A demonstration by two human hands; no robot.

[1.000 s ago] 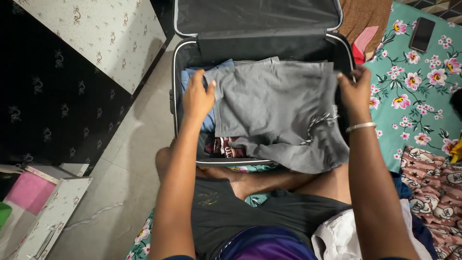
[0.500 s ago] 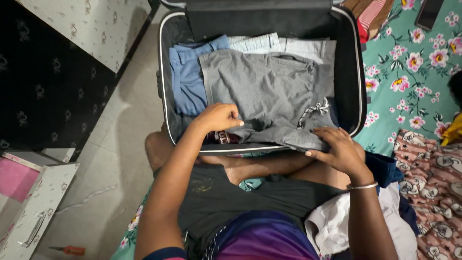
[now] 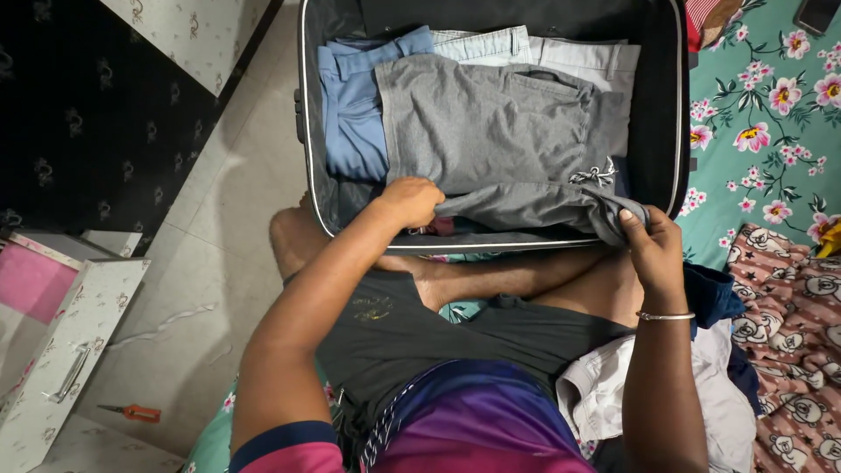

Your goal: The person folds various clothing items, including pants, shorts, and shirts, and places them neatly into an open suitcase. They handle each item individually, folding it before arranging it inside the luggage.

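Observation:
An open black suitcase [image 3: 670, 114] lies on the floor in front of my crossed legs. Grey shorts [image 3: 491, 123] with a white drawstring lie on top of the folded clothes inside it. My left hand [image 3: 410, 201] pinches the near hem of the grey shorts at the left. At the right corner, my right hand [image 3: 646, 236] grips the same hem, lifted and folded up from the suitcase's near rim. A blue garment [image 3: 350, 114] lies at the left of the shorts and pale folded clothes [image 3: 561, 54] lie behind them.
A floral green sheet [image 3: 753, 131] spreads at the right, with a patterned pink cloth [image 3: 788, 307] on it. White and dark clothes [image 3: 631, 394] are heaped by my right thigh. A white drawer [image 3: 70, 350] and an orange-handled tool [image 3: 131, 412] lie on the tiled floor at the left.
Both hands came down from the far corners of the grey shorts to their near hem. Now they grip and lift that hem, folding it up from the suitcase rim.

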